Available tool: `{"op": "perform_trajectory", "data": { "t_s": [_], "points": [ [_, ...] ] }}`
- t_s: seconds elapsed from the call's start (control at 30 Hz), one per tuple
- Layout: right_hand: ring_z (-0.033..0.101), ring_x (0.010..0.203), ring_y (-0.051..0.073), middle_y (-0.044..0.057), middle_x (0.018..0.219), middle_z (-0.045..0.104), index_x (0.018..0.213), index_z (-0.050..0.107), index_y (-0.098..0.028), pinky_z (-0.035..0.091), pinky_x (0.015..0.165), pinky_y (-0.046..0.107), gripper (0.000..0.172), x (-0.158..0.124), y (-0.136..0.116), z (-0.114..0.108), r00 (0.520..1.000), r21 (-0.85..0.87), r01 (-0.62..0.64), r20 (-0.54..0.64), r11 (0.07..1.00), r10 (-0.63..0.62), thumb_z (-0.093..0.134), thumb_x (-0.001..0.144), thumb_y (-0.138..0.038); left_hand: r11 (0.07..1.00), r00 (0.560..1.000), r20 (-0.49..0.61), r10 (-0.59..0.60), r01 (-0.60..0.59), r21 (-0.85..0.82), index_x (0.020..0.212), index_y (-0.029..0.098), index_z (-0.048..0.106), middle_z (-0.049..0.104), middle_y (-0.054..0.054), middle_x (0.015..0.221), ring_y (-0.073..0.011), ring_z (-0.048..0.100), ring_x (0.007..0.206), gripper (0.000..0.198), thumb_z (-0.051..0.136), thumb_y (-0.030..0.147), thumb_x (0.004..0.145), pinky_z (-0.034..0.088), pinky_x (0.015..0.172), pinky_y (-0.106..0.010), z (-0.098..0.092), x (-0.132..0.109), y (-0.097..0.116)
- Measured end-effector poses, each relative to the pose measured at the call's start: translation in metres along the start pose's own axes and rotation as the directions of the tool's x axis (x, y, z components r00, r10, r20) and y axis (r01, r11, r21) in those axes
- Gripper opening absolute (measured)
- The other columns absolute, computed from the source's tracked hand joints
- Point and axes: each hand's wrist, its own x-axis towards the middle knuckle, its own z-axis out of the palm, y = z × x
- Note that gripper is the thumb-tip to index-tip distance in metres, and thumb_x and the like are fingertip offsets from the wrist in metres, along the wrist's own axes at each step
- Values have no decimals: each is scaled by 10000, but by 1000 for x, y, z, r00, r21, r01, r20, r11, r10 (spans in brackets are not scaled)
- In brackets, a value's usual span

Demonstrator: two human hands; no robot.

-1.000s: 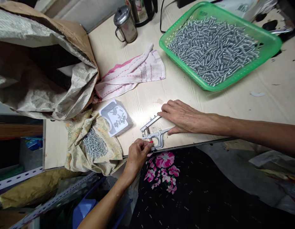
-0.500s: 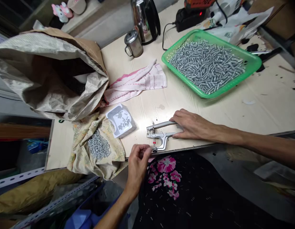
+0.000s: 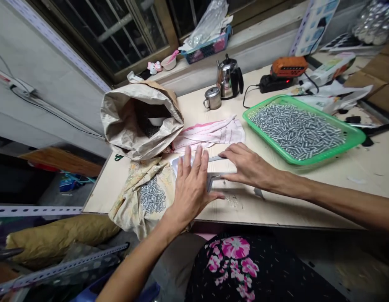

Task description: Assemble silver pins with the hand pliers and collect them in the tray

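My left hand (image 3: 191, 184) is raised over the table with its fingers stretched and apart, and it covers most of the metal press pliers (image 3: 217, 175). My right hand (image 3: 248, 167) lies on the pliers' handles, fingers over the upper handle and thumb along the lower one. Behind my left hand a small grey tray (image 3: 175, 161) is mostly hidden. Left of it, a patterned cloth (image 3: 135, 184) holds a heap of small metal pins (image 3: 152, 196).
A green basket (image 3: 354, 138) full of metal pins stands at the right. An open paper sack (image 3: 131, 126), a pink-and-white towel (image 3: 213, 132), a steel mug (image 3: 212, 98), a kettle (image 3: 228, 78) and an orange charger (image 3: 288, 67) stand further back. The table (image 3: 307, 201) ends just before my lap.
The view has tilted up, showing the window and wall. My left hand left the pliers' jaw, rose and spread open over the tool. My right hand stays on the handles.
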Motion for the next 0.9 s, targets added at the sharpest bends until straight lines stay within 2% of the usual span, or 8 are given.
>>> {"op": "perform_trajectory", "data": {
  "t_s": [0.07, 0.13, 0.2, 0.3, 0.43, 0.57, 0.73, 0.9],
  "points": [
    [506, 1005, 290, 147, 1079, 590, 1152, 588, -120, 449, 826, 400, 380, 17, -8, 3, 999, -30, 53, 12, 998, -52, 670, 874, -366, 998, 993, 113, 28, -35, 53, 1482, 151, 323, 408, -213, 1528, -404, 268, 1470, 900, 799, 400, 759, 196, 1192, -594, -1, 21, -11],
    [501, 997, 285, 149, 1077, 589, 1153, 583, -102, 434, 820, 382, 359, 32, -17, 5, 997, -115, 70, 46, 991, -66, 670, 878, -317, 998, 982, 187, -20, 8, 66, 1386, 144, 432, 582, -191, 1343, -358, 496, 1313, 686, 751, 277, 795, 325, 1135, -531, 2, 36, -20],
    [507, 975, 284, 156, 1060, 600, 1123, 593, -76, 413, 809, 371, 316, 45, -25, 6, 996, -247, 53, 82, 968, -33, 667, 872, -253, 994, 972, 220, -79, 62, 85, 1273, 134, 512, 655, -163, 1172, -321, 600, 1145, 513, 709, 238, 811, 438, 1024, -451, 6, 47, -28],
    [531, 925, 275, 164, 988, 635, 1067, 623, -52, 375, 798, 373, 195, 60, -33, 9, 992, -443, 9, 118, 897, 49, 537, 897, -96, 986, 967, 226, -116, 85, 143, 1182, 118, 553, 664, -166, 1119, -315, 615, 1071, 412, 693, 237, 813, 479, 902, -383, 9, 56, -33],
    [560, 879, 269, 191, 937, 664, 1025, 660, -23, 345, 750, 380, 350, 75, -33, 16, 973, -521, 23, 207, 853, 100, 343, 887, 34, 972, 957, 249, -148, 96, 213, 1092, 145, 602, 691, -149, 1068, -290, 637, 1004, 264, 646, 229, 846, 469, 834, -345, 10, 65, -37],
    [564, 834, 244, 177, 926, 676, 963, 678, -52, 324, 718, 368, 329, 83, -26, 24, 960, -467, 101, 277, 879, 37, 362, 896, 13, 967, 949, 281, -144, 74, 246, 981, 140, 649, 703, -156, 1003, -282, 654, 957, 152, 600, 248, 886, 458, 792, -331, 13, 69, -45],
    [571, 814, 223, 150, 877, 680, 940, 672, -68, 322, 726, 353, 308, 86, -20, 35, 955, -433, 130, 297, 892, 5, 377, 899, 13, 982, 943, 301, -141, 96, 161, 938, 142, 661, 695, -149, 946, -286, 649, 907, 120, 618, 218, 856, 458, 789, -345, 20, 67, -58],
    [593, 890, 263, 191, 1001, 678, 1144, 614, -35, 358, 794, 376, 255, 83, -13, 43, 965, -429, 98, 261, 898, 20, 517, 934, -144, 998, 963, 262, -62, 55, 35, 1033, 133, 643, 637, -113, 983, -272, 608, 956, 309, 715, 235, 750, 466, 842, -335, 30, 69, -83]
  ]
}}
